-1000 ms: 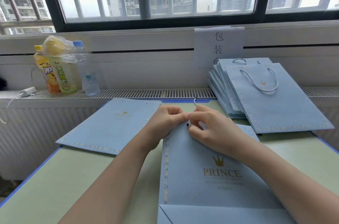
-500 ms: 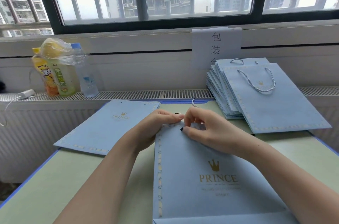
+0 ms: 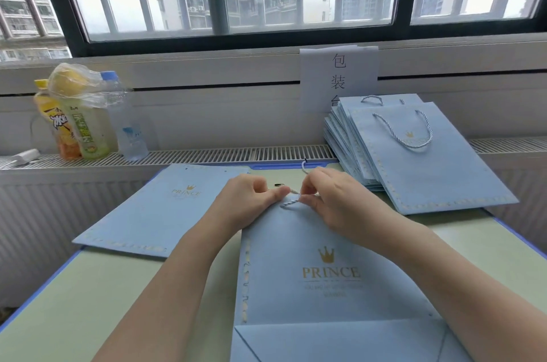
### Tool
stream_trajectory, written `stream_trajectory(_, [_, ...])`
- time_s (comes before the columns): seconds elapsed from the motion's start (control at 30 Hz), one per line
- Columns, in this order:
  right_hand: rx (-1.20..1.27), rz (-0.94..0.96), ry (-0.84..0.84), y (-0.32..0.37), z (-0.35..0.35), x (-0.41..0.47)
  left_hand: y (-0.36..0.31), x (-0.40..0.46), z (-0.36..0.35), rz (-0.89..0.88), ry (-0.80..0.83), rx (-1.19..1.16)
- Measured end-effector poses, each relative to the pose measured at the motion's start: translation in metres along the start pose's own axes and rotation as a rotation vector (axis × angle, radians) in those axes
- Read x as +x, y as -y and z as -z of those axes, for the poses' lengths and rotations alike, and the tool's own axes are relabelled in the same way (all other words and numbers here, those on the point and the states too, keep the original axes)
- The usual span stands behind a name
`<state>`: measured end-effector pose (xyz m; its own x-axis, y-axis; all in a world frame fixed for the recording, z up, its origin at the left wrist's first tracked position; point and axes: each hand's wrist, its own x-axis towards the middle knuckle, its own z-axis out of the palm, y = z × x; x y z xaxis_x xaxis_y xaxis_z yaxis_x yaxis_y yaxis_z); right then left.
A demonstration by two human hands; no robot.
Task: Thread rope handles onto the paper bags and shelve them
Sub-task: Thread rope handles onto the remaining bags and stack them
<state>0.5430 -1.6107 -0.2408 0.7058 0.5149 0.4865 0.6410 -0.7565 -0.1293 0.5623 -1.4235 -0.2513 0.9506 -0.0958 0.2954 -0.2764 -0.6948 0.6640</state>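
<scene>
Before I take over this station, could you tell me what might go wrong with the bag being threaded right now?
1. Both hands, left hand and right hand, pinch the rope at the top edge of the bag; a hard pull might tear the paper at the hole.
2. The rope's free end lies loose behind the right hand and could slip back out.
3. The leaning stack of finished bags might slide if bumped.

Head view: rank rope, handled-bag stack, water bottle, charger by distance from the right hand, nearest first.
From the right hand:
1. Rope: pinched in its fingers, at the bag's top edge.
2. Bag stack: just right, against the radiator ledge.
3. Water bottle: far left, on the ledge.
4. Charger: farthest left, ledge end.
</scene>
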Motion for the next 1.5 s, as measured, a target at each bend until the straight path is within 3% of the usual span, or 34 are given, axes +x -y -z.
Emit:
stream_trajectory(0.13, [0.001, 0.039, -0.090, -0.005, 0.004, -0.001, 0.001, 0.001, 0.003, 0.034, 0.053, 0.092])
stream_trajectory(0.2, [0.078, -0.026, 0.060, -0.008, 0.005, -0.003, 0.002, 0.001, 0.004, 0.042, 0.042, 0.118])
stream_trajectory(0.3, [-0.021, -0.066, 0.202, -0.008, 0.003, -0.004, 0.003, 0.001, 0.006, 0.042, 0.003, 0.123])
stream_trajectory(0.43, [-0.088, -0.055, 0.040, -0.008, 0.002, -0.004, 0.002, 0.000, 0.013, 0.060, 0.063, 0.032])
stream_trajectory(0.53, [-0.141, -0.042, -0.173, -0.016, 0.007, -0.004, 0.003, -0.002, 0.020, 0.110, 0.183, 0.092])
stream_trajectory(0.6, [-0.128, -0.118, -0.338, -0.023, 0.015, -0.006, 0.004, -0.003, 0.022, 0.163, 0.275, 0.191])
stream_trajectory(0.7, [-0.041, -0.290, -0.376, -0.031, 0.021, -0.005, 0.005, -0.006, 0.023, 0.225, 0.372, 0.351])
stream_trajectory(0.77, [0.250, -0.370, -0.425, -0.031, 0.022, -0.002, 0.004, -0.006, 0.023, 0.237, 0.405, 0.432])
stream_trajectory(0.93, [1.665, -0.614, -0.557, -0.030, 0.043, 0.004, 0.002, -0.006, 0.021, 0.254, 0.426, 0.510])
stream_trajectory(1.03, [1.939, -0.564, -0.619, -0.033, 0.050, 0.002, 0.000, -0.007, 0.020, 0.189, 0.408, 0.435])
stream_trajectory(1.1, [1.923, -0.483, -0.638, -0.033, 0.049, 0.001, -0.004, -0.009, 0.015, 0.089, 0.392, 0.290])
stream_trajectory(1.17, [1.754, -0.430, -0.634, -0.033, 0.046, 0.001, -0.013, -0.013, 0.005, -0.017, 0.417, 0.174])
stream_trajectory(1.3, [1.040, -0.401, -0.606, -0.029, 0.037, 0.000, -0.021, -0.017, -0.022, -0.121, 0.383, 0.080])
stream_trajectory(1.37, [0.837, -0.403, -0.522, -0.027, 0.032, 0.001, -0.019, -0.016, -0.032, -0.134, 0.329, 0.064])
stream_trajectory(1.5, [1.024, -0.394, -0.363, -0.022, 0.029, 0.002, -0.021, -0.018, -0.035, -0.065, 0.318, 0.023])
